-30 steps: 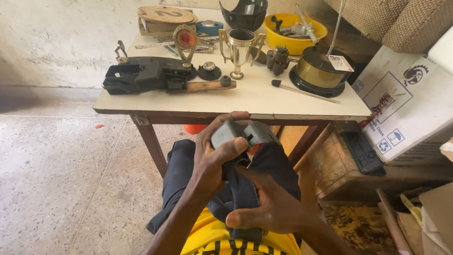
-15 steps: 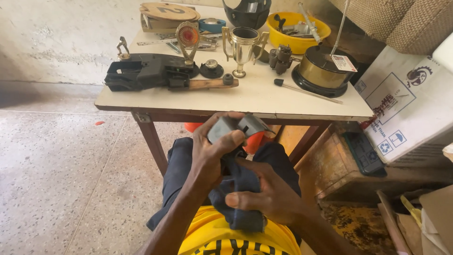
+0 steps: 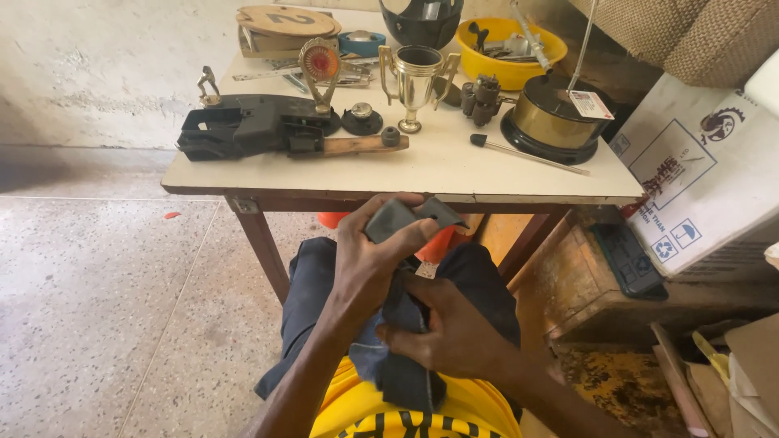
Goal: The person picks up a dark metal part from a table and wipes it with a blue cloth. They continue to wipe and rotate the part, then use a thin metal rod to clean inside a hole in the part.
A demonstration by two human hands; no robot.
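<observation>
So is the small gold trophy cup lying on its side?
No, the small gold trophy cup stands upright on the pale tabletop.

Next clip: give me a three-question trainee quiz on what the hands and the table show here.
1. True or false: the left hand holds a grey block below the table edge.
2. What does the right hand grip? A) dark blue cloth B) the gold trophy cup C) the yellow bowl
3. Fill in: the black tool with a wooden handle lies on the table's ____ side in the view.

Key: 1 true; 2 A; 3 left.
</observation>
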